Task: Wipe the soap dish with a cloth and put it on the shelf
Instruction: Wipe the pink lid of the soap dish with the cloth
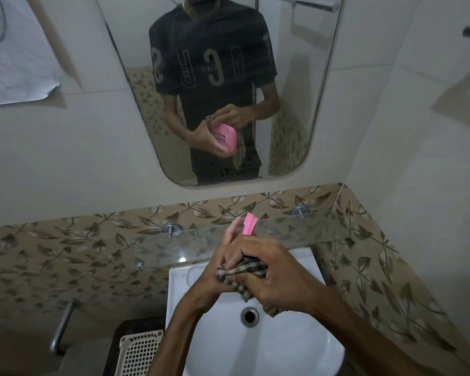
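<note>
My head camera is looking forward and down, close over my hands above the sink [255, 346], and it is also taking in the wall mirror [296, 90] straight ahead.

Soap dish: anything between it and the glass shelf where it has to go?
Nothing visible. The pink soap dish is held in the left hand just in front of the glass shelf, above the sink. The shelf stretch behind it looks bare. The right hand grips the checked cloth against it.
</note>
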Motion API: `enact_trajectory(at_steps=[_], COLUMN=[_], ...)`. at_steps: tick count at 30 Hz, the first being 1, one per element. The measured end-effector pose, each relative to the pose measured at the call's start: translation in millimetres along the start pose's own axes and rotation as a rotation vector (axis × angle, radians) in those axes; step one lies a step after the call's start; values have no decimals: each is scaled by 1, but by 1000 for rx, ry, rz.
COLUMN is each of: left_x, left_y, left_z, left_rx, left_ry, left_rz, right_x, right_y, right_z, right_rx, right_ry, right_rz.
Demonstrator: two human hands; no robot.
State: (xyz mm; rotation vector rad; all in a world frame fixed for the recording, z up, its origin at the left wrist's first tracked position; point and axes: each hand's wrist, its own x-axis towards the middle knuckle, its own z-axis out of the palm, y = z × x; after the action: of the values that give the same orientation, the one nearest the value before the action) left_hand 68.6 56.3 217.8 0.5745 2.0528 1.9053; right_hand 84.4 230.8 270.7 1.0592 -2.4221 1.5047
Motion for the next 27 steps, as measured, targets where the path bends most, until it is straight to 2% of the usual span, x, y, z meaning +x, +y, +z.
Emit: enact_trajectory(at_steps=[8,14,18,21,24,25,27], left_x=[11,19,27,22,15,13,11], left_y=[9,7,12,9,7,8,9], left_z=[5,20,24,21,22,22,17], left_rx=[-12,80,35,62,237,290,344], left_ry=[129,227,199,167,152,147,143], left_rz=[17,0,28,-38,-38,-21,44], right_x=[6,26,37,53,72,74,68], right_y=[4,7,13,20,40,48,55], right_z=[-10,-16,-23,-36,-48,-52,-59], right_rx=[-151,-209,-321,-241,-113,-18,291], right_ry=[128,232,284,359,413,436,441], right_rz=[-161,-156,-160,-43,284,375,416])
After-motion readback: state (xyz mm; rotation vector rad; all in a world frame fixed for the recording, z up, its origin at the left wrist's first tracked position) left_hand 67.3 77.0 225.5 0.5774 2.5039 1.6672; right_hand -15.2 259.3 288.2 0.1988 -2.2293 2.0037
